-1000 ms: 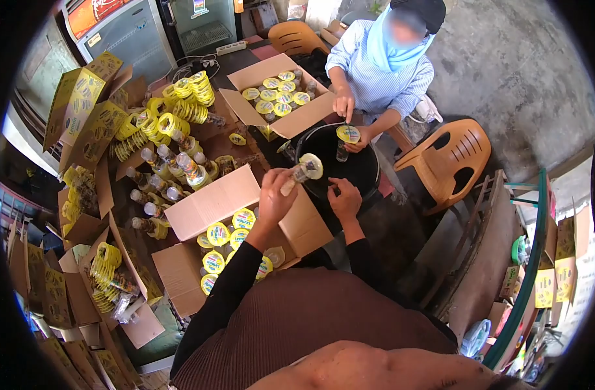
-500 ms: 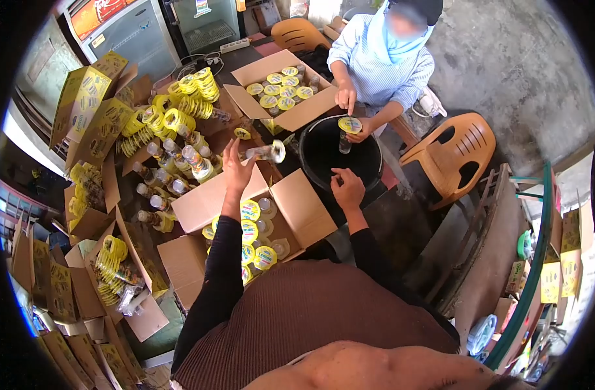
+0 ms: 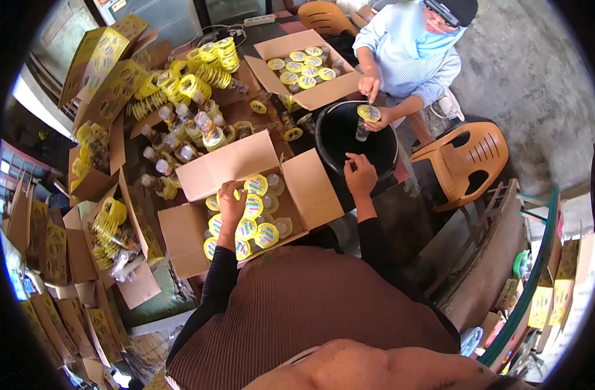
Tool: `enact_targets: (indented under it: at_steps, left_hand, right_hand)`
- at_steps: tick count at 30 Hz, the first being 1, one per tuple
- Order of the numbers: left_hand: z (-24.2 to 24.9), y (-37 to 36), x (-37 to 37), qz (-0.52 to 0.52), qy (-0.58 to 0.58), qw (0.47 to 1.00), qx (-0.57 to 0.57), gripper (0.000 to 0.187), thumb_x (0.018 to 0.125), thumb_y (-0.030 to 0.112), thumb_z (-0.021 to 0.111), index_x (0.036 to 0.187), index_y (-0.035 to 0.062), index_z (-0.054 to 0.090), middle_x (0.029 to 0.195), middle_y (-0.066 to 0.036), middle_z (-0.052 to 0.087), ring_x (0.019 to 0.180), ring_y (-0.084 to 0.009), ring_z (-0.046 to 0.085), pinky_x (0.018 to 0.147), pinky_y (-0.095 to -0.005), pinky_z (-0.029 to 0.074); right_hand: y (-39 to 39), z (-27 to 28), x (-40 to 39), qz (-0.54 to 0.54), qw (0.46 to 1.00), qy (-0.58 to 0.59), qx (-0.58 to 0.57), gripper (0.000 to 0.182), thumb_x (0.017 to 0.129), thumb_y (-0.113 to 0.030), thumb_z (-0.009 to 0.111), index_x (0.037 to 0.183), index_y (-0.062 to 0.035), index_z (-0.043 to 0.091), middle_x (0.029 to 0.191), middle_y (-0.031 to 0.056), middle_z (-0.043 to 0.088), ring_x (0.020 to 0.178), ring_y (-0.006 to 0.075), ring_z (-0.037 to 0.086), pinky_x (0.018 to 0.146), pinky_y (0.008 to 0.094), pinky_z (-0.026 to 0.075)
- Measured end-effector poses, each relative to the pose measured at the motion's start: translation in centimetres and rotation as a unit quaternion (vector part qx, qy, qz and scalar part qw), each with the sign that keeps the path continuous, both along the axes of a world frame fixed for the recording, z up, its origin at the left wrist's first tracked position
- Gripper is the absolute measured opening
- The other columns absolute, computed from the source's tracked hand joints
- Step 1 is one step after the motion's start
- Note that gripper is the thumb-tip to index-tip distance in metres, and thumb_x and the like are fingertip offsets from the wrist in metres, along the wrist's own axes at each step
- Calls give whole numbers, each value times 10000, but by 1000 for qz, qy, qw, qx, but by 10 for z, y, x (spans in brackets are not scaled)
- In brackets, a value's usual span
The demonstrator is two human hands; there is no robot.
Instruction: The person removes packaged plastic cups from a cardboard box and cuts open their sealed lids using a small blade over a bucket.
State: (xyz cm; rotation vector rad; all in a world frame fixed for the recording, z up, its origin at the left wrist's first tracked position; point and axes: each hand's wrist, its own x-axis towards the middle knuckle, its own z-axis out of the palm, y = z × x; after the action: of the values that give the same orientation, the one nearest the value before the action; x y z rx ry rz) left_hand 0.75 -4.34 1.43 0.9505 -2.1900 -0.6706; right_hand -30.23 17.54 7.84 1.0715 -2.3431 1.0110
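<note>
My left hand is down in the open cardboard box in front of me. Its bent fingers are closed at the edge of a yellow paper disc on one of the bottles; part of the grip is hidden. Around it stand several clear bottles topped with yellow "Lemon" discs. Over the near rim of a black bucket, my right hand hovers with loosely bent fingers and a gap between thumb and forefinger. Nothing shows in it. Across the bucket a co-worker's hands hold a clear bottle with a yellow disc.
Behind my box is another carton of disc-topped bottles. Left of it stand several bottles and stacks of yellow rings. A bottle lies beside the bucket. An orange chair stands at the right.
My left hand has come down from beside a tilted bottle into the near box. My right hand stays by the bucket. The camera view has shifted.
</note>
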Motion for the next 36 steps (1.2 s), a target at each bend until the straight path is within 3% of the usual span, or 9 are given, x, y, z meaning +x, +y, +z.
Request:
enact_targets:
  at_steps: [5,8,12,18,25,27,29,31,36]
  left_hand:
    - [-3,32,7,-14,-77,997,-26,517,686,177,853,1150,91,640,1171,-124,613,1134,-374,544,966,-485,443]
    - [-24,43,4,-3,-155,988,-3,791,603,361,905,1285,141,569,1332,-129,503,1292,-399,418,1049,-564,347]
    - [-18,52,2,1,-237,971,36,938,600,361,916,1405,203,461,1446,-170,400,1347,-395,361,1060,-576,317]
    - [-22,47,-8,14,-275,960,42,872,661,283,835,1408,89,428,1468,-209,381,1342,-434,349,1075,-599,318]
    - [-16,59,-9,13,-255,967,14,814,701,275,818,1400,85,448,1428,-227,391,1339,-441,350,1085,-593,300]
    - [-10,68,-9,-31,-208,976,-54,754,725,269,804,1380,87,477,1411,-207,411,1313,-426,379,1070,-587,312]
    - [-3,77,-12,-67,-182,981,-26,673,748,274,789,1345,101,530,1399,-175,445,1265,-398,422,1051,-570,326]
    - [2,88,-15,-114,-180,977,-12,643,748,283,781,1324,109,555,1355,-151,495,1262,-378,430,1067,-567,307]
    - [-12,103,-8,-203,-220,954,-7,676,712,344,800,1314,123,584,1315,-115,541,1319,-342,412,1111,-594,235]
  right_hand:
    - [-1,1,2,9,1000,1,-7,192,811,-106,688,994,-151,720,838,31,653,750,272,648,660,408,482]
    - [0,6,4,-14,1000,-7,4,174,802,-116,669,963,-154,723,864,59,664,797,308,655,672,424,489]
    - [1,0,-1,-1,1000,-21,-2,197,782,-116,688,971,-169,711,846,48,648,783,284,652,677,407,487]
    - [3,2,0,4,1000,-6,-3,210,790,-113,707,990,-178,706,830,4,636,760,267,645,678,398,490]
    - [5,3,3,7,999,-47,0,188,811,-128,712,992,-179,709,831,-2,636,761,260,643,698,398,493]
    - [8,2,3,12,999,-53,0,180,823,-118,705,996,-168,708,837,7,635,766,258,641,708,393,487]
    - [4,1,2,17,999,-52,-3,173,836,-108,698,1001,-157,706,843,16,633,772,257,638,717,388,481]
    - [2,5,6,7,984,-103,-147,165,859,-73,678,1012,-129,701,869,45,627,790,257,628,736,381,460]
    - [12,17,38,-59,993,-11,-100,160,874,-92,694,1025,-147,699,921,15,617,893,242,584,805,409,413]
